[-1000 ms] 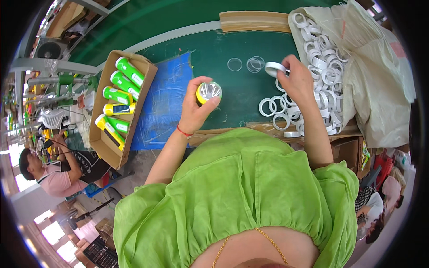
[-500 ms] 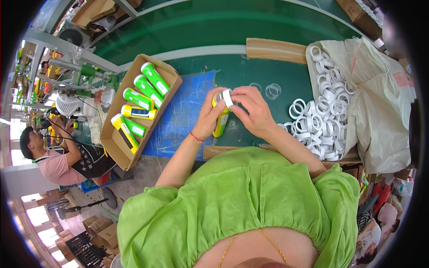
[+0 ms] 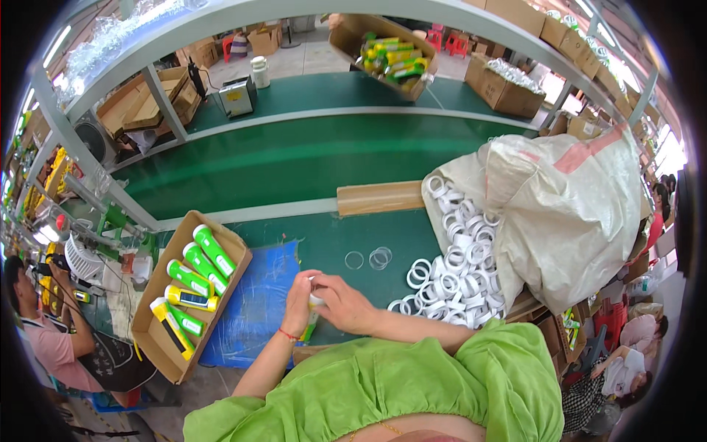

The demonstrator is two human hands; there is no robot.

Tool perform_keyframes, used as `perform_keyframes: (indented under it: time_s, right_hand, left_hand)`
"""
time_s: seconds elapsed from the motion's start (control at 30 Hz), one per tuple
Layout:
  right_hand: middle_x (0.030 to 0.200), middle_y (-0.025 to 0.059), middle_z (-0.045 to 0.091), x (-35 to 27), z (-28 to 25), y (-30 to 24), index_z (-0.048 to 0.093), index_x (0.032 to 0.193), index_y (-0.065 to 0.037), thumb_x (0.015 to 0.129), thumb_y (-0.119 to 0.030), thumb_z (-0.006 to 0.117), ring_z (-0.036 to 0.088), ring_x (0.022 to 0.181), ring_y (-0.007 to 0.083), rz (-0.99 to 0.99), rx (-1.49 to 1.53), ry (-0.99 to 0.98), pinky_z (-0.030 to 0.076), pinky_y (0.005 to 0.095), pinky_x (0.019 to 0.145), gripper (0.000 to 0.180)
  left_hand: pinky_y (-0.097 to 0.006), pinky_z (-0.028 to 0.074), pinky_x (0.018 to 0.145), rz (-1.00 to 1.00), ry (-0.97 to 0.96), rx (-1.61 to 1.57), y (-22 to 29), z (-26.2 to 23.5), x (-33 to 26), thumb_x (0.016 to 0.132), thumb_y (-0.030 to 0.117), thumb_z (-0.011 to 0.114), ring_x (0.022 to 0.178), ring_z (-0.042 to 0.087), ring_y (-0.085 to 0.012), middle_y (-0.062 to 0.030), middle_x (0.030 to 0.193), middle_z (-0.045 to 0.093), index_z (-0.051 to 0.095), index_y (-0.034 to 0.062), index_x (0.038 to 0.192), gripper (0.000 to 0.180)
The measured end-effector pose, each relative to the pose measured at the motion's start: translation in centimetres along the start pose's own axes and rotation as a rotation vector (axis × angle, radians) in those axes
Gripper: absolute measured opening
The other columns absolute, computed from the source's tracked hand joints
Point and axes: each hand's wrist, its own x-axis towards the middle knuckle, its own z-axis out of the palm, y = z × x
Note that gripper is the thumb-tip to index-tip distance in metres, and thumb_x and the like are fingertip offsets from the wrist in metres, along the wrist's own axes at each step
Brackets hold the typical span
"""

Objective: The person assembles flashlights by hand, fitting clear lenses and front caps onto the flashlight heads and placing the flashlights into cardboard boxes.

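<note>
My left hand (image 3: pixel 297 303) is closed around a green and yellow flashlight (image 3: pixel 311 325), most of it hidden by my fingers. Over its upper end my right hand (image 3: pixel 345 305) closes, gripping a white ring (image 3: pixel 317 299) that shows only in part between the two hands. Just beyond my hands, a few thin clear rings (image 3: pixel 380 258) lie on the green table. To the right spreads a heap of white plastic rings (image 3: pixel 460 272), spilling from a pale woven sack (image 3: pixel 563 221). An open cardboard box (image 3: pixel 241 259) at the left holds several green and yellow flashlights (image 3: pixel 202 261).
Blue sheeting (image 3: pixel 254 324) covers the table beside the box. A brown cardboard strip (image 3: pixel 389 197) lies along the far edge, before a green conveyor belt (image 3: pixel 294 155). Beyond it, a carton of flashlights (image 3: pixel 353 37) appears tilted. A co-worker (image 3: pixel 55 324) sits at the left.
My view has tilted up, showing more beyond the belt. My right hand has closed further over the flashlight's end, so the white ring is now mostly hidden.
</note>
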Motion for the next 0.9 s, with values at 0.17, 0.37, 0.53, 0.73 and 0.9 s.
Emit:
perform_keyframes:
  time_s: [0.17,0.37,0.53,0.73,0.9]
  right_hand:
    - [0.126,0.0208,0.048,-0.9,0.4,0.6,0.043,0.117,0.001,0.077,-0.011,0.069,0.048,0.119,0.0379,0.062,0.075,-0.02,0.046,0.0397,0.094,0.049]
    - [0.125,0.0179,0.054,-2.0,0.4,1.0,0.048,0.127,0.001,0.078,-0.013,0.071,0.052,0.117,0.0343,0.164,0.06,-0.076,0.046,0.0401,0.095,0.056]
    - [0.125,0.0183,0.056,-1.3,-0.8,0.7,0.055,0.123,-0.001,0.08,-0.013,0.069,0.052,0.118,0.0335,0.296,0.178,0.053,0.044,0.0383,0.098,0.048]
    - [0.132,0.0185,0.052,-0.6,-1.9,0.8,0.053,0.126,0.001,0.092,-0.007,0.052,0.047,0.126,0.0286,0.445,0.369,-0.074,0.037,0.033,0.104,0.035]
    - [0.132,0.0198,0.052,-0.4,-3.3,-0.9,0.054,0.124,0.003,0.092,-0.006,0.051,0.048,0.125,0.0331,0.321,0.378,0.006,0.038,0.036,0.103,0.033]
  left_hand:
    - [-0.029,0.039,0.092,-0.014,0.044,-0.024,-0.7,0.3,0.2,0.1,0.037,0.033,0.103,0.049,-0.0154,-0.0082,0.11,0.052,0.044,0.0011,0.125,0.045]
    - [-0.031,0.033,0.1,0.024,0.046,0.156,-0.7,0.3,-1.1,0.099,0.035,0.035,0.114,0.046,-0.0194,-0.0129,0.125,0.046,0.031,0.002,0.137,0.05]
    - [-0.033,0.039,0.096,-0.06,-0.146,0.061,1.0,-1.7,-1.8,0.091,0.037,0.055,0.112,0.051,-0.0225,-0.0142,0.122,0.051,0.032,0.003,0.136,0.062]
    - [-0.031,0.046,0.066,-0.153,-0.086,0.562,3.3,-0.4,-2.7,0.073,0.037,0.078,0.074,0.057,-0.0162,-0.0104,0.088,0.062,0.052,0.001,0.113,0.06]
    - [-0.03,0.045,0.058,-0.26,-0.329,0.352,6.6,-1.0,-2.6,0.078,0.04,0.072,0.065,0.058,-0.0165,-0.0063,0.077,0.059,0.049,0.0036,0.115,0.057]
